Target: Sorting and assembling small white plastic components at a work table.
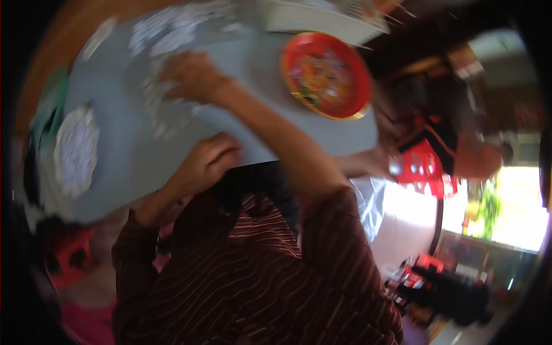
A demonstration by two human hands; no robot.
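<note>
- While the picture is smeared with motion blur, the person's right hand (192, 75) can be made out reaching across the grey table (241, 63), palm down, fingers spread over a scatter of small pale pieces (158, 103) lying on the tabletop.
- That hand seems to touch the pieces, but whether it grips any of them I cannot tell through the blur.
- Nearer the body, the left hand (208, 161) sits at the table's near edge with its fingers curled under; what, if anything, is in it cannot be seen.
- Both hands are well apart, the right one farther out on the table than the left.
- Both forearms wear dark maroon sleeves (322, 230) with thin pale stripes.
- To the right of the reaching arm stands a round red tray (326, 75) with a gold rim and a colourful pattern, apart from both hands.
- At the table's left edge lies a round white lacy thing (76, 149), maybe a doily or a plate.
- More pale pieces (172, 26) spread along the far side of the table.
- Off to the right, beside the table, is a red plastic stool (425, 167).
</note>
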